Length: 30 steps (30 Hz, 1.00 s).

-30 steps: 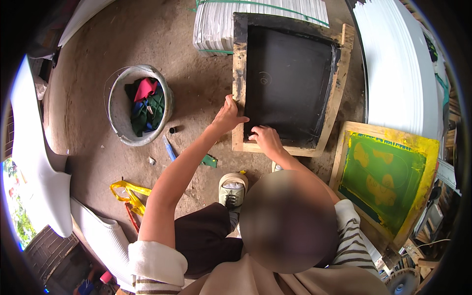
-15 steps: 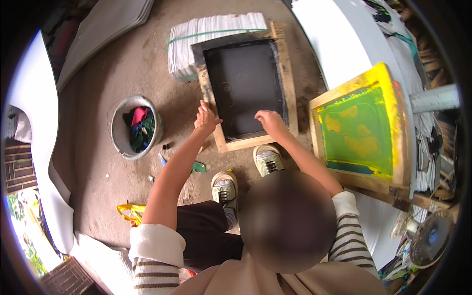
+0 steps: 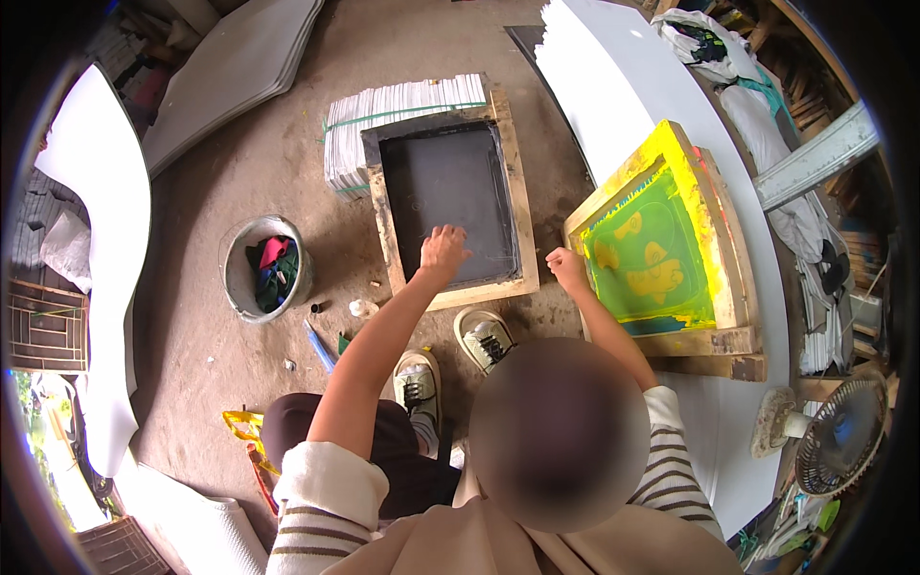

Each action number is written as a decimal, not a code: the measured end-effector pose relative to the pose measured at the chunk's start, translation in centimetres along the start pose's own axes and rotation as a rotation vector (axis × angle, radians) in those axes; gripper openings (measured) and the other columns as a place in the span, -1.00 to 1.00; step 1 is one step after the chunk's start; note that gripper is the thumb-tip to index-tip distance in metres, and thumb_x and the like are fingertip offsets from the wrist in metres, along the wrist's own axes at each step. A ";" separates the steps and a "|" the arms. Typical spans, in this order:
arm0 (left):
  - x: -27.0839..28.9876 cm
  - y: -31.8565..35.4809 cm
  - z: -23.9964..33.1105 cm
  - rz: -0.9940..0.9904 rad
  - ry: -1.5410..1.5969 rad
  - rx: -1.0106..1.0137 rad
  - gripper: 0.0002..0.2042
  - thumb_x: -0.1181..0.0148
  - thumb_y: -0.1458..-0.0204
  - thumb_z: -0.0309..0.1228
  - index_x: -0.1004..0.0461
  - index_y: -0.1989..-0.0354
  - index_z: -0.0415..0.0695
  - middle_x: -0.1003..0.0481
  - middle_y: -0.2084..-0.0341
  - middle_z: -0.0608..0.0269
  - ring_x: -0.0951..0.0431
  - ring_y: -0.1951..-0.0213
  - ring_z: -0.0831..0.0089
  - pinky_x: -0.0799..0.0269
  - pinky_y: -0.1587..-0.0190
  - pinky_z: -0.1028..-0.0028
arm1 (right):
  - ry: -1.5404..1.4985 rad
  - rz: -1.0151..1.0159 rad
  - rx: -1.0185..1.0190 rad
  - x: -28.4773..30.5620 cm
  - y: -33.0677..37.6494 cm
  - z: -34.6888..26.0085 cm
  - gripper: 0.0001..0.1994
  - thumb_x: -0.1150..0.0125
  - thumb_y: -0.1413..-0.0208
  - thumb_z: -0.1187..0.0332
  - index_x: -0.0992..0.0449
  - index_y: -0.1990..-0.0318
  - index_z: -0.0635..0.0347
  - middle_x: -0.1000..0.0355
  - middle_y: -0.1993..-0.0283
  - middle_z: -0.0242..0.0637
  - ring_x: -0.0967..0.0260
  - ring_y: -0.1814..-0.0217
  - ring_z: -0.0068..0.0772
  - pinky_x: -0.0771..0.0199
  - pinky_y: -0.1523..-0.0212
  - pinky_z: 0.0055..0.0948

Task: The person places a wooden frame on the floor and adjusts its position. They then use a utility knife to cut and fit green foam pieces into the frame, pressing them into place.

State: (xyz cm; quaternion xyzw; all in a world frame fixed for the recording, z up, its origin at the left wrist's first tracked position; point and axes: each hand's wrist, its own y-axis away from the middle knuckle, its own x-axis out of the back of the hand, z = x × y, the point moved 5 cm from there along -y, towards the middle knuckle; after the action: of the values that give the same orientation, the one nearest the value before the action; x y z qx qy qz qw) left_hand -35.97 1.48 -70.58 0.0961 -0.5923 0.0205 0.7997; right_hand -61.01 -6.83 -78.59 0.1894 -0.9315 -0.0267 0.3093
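Observation:
A wooden-framed printing screen (image 3: 530, 244) with dark mesh leans back against a strapped stack of white sheets. Over its lower part lies my left hand (image 3: 444, 251), fingers open and spread, at or just above the mesh. Between this screen and a second printing screen (image 3: 623, 273), yellow-smeared with green mesh and yellow-orange shapes, is my right hand (image 3: 568, 268). Its fingers are curled closed; whether they hold something small cannot be made out. The second screen stands tilted at the right against white boards.
A grey bucket (image 3: 305, 278) of coloured rags stands at the left. The strapped white stack (image 3: 407, 101) sits behind the dark screen. A small black cap (image 3: 316, 308) and a blue strip (image 3: 319, 347) lie on the floor. White sheets (image 3: 632, 67) and a fan (image 3: 839, 436) are at the right.
My left hand has left the dark screen's left frame edge and come over its mesh. The right hand has moved right, off the dark screen toward the yellow-green one. The view has shifted.

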 end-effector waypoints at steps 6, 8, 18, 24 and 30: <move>-5.5 -0.7 1.9 -0.152 0.176 0.006 -0.72 -0.21 0.09 -0.23 -0.46 0.21 -0.04 -0.48 0.19 0.28 -0.40 0.03 0.27 -0.34 -0.02 0.29 | 0.123 0.056 0.102 -2.7 0.6 3.4 -0.58 -0.35 0.22 0.42 -0.40 0.13 0.26 -0.45 0.31 -0.10 -0.44 0.36 -0.23 -0.42 0.29 -0.38; -6.8 -0.8 2.3 -0.129 0.223 -0.019 -0.74 -0.24 0.12 -0.26 -0.49 0.25 -0.07 -0.52 0.27 0.28 -0.47 0.11 0.31 -0.39 0.05 0.33 | 0.138 0.046 0.072 -3.9 0.8 3.5 -0.56 -0.35 0.21 0.42 -0.38 0.11 0.29 -0.44 0.27 -0.08 -0.43 0.36 -0.23 -0.42 0.27 -0.36; -10.8 -2.0 7.4 -0.082 0.309 -0.111 -0.71 -0.33 0.23 -0.24 -0.49 0.35 -0.11 -0.55 0.37 0.32 -0.46 0.15 0.31 -0.45 0.19 0.34 | -0.033 0.068 0.063 -5.1 0.7 6.7 -0.69 -0.26 0.15 0.59 -0.41 0.18 0.30 -0.44 0.39 -0.25 -0.40 0.44 -0.52 -0.41 0.51 -0.55; -11.8 -2.5 6.6 -0.241 0.440 0.084 -0.76 -0.32 0.21 -0.19 -0.54 0.46 -0.08 -0.56 0.48 0.30 -0.55 0.34 0.28 -0.46 0.28 0.34 | 0.015 0.062 0.061 -4.9 0.8 6.4 -0.70 -0.26 0.11 0.55 -0.41 0.15 0.30 -0.44 0.39 -0.30 -0.38 0.45 -0.58 -0.41 0.52 -0.56; -11.8 -3.0 6.8 -0.220 0.437 0.006 -0.79 -0.29 0.16 -0.22 -0.56 0.45 -0.08 -0.56 0.49 0.25 -0.57 0.38 0.27 -0.46 0.29 0.32 | -0.004 0.042 0.047 -4.4 0.6 6.2 -0.66 -0.30 0.14 0.51 -0.40 0.15 0.32 -0.44 0.37 -0.26 -0.40 0.42 -0.51 -0.42 0.46 -0.53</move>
State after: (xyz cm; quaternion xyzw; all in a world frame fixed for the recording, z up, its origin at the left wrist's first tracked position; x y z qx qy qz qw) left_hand -45.44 -1.73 -80.30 0.1556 -0.3911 -0.0444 0.9060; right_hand -61.61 -5.09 -85.95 0.1769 -0.9364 0.0013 0.3032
